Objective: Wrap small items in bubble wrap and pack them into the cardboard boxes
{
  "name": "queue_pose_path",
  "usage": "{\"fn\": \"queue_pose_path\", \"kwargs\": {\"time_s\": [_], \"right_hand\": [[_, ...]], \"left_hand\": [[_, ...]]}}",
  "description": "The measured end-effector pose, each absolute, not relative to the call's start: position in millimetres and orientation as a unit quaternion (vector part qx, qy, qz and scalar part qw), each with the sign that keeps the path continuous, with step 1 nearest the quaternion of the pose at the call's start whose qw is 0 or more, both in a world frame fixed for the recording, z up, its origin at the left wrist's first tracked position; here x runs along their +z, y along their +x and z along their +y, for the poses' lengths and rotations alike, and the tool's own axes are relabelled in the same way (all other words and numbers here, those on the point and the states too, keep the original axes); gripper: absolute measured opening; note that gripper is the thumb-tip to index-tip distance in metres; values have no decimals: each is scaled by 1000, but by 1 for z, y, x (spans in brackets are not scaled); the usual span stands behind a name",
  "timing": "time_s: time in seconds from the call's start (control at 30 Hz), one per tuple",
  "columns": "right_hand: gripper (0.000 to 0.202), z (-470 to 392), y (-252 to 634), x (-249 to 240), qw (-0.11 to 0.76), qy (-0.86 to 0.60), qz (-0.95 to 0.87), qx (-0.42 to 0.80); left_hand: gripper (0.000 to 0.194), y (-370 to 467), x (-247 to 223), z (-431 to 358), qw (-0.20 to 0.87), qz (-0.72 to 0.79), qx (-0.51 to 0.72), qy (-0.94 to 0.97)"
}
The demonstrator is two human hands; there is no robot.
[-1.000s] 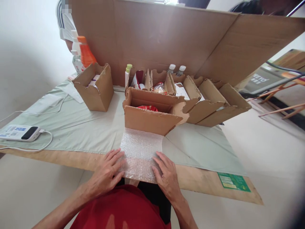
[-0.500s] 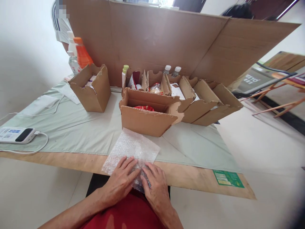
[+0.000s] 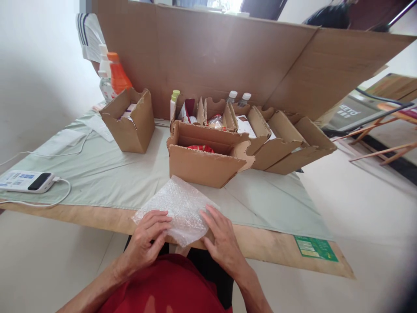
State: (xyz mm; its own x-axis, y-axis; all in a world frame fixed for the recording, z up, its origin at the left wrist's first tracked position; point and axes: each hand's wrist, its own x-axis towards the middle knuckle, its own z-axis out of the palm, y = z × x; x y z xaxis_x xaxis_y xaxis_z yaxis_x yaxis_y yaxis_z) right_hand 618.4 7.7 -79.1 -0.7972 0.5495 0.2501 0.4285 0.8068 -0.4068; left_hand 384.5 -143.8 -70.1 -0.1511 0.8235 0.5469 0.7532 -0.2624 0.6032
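Observation:
A sheet of clear bubble wrap [image 3: 182, 208] lies at the table's front edge, one corner hanging slightly over it. My left hand [image 3: 146, 239] rests on its left side, fingers extended and pointing right. On the right side, my right hand [image 3: 223, 239] touches the wrap with its fingers spread, the thumb near the lower edge. Just beyond the wrap stands an open cardboard box [image 3: 202, 165] with a red package [image 3: 200, 148] inside.
Behind are several cardboard bins [image 3: 283, 152] with packets. Another box [image 3: 140, 134] stands left, near an orange bottle [image 3: 119, 76]. A white power bank [image 3: 28, 181] with a cable lies far left. A tall cardboard panel [image 3: 211, 56] spans the back; a person's sleeve [image 3: 89, 37] shows behind.
My hands have moved apart, the left one leftward and the right one slightly rightward. The bubble wrap's near corner has shifted up and lies flatter. The camera view has shifted slightly.

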Motion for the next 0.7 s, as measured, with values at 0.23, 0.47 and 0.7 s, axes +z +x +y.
{"fn": "queue_pose_path", "kwargs": {"time_s": [0.23, 0.47, 0.7], "right_hand": [[31, 43, 593, -99, 252, -309, -899, 181], [17, 44, 617, -52, 290, -271, -878, 267], [17, 24, 623, -39, 191, -337, -808, 444]], "left_hand": [[24, 357, -57, -150, 89, 651, 501, 564], [22, 345, -63, -139, 156, 651, 499, 551], [27, 354, -83, -150, 225, 654, 458, 559]]}}
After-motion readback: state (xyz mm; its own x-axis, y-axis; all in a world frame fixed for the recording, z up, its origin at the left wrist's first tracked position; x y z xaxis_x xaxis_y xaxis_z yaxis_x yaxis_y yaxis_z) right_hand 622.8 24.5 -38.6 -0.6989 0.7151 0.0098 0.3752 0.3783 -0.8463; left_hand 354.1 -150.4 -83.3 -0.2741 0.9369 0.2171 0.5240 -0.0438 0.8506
